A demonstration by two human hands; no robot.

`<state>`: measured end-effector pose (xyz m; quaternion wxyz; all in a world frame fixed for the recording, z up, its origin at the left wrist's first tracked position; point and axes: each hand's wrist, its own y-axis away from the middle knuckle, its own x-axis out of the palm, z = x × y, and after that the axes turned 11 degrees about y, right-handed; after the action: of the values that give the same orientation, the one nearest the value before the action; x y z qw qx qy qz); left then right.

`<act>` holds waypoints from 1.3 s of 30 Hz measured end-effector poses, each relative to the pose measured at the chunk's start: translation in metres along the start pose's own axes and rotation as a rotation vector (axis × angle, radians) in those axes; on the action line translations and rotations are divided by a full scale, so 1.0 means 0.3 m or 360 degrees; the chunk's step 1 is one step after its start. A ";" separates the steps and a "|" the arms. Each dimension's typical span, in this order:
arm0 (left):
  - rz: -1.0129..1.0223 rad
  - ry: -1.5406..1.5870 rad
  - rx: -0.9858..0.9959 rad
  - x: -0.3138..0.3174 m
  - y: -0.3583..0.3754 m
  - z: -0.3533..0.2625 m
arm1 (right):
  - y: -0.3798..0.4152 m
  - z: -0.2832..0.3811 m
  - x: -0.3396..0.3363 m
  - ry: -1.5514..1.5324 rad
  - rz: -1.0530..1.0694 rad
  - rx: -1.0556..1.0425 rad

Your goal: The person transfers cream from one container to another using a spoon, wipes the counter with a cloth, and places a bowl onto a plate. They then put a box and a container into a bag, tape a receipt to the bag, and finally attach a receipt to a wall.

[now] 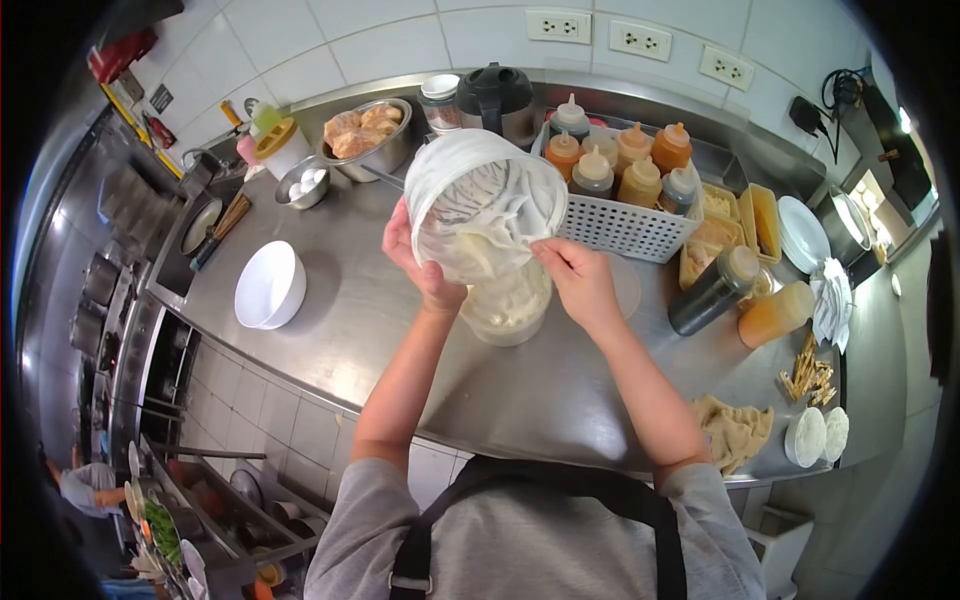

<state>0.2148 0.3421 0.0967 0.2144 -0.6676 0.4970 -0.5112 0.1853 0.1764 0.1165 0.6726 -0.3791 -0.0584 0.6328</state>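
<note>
My left hand (418, 258) grips the side of a white plastic tub (430, 180), tipped so that its mouth faces me. Thick white cream (505, 215) coats its inner wall and hangs toward the lower rim. At that rim the fingers of my right hand (578, 285) are pinched together; what they hold is hidden. Directly beneath, a second clear tub (505, 335) stands on the steel counter (390, 310) with a pale creamy mass inside. A round translucent lid (622, 288) lies just right of it, partly behind my right hand.
Left of the tubs sits a white bowl (270, 285). Squeeze bottles (640, 183) fill a perforated basket (620, 230) at the back. A dark bottle (712, 290) and an orange bottle (777, 314) stand right. A brown cloth (735, 432) lies near the front edge.
</note>
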 end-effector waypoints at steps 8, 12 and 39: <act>0.0019 -0.0071 0.0013 0.003 -0.014 0.030 | 0.044 -0.046 -0.101 -0.0789 0.0478 0.0953; 0.0177 -0.0269 0.0111 -0.042 -0.025 0.068 | 0.067 -0.067 -0.123 -0.0744 0.0435 0.0975; 0.0586 -0.0635 0.0361 -0.004 -0.109 -0.037 | -0.182 0.047 -0.073 0.0816 -0.0144 -0.0666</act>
<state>0.2195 0.3590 0.1264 0.4701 -0.6253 0.4975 -0.3747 0.2174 0.1678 0.1671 0.6004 -0.6528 -0.0328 0.4606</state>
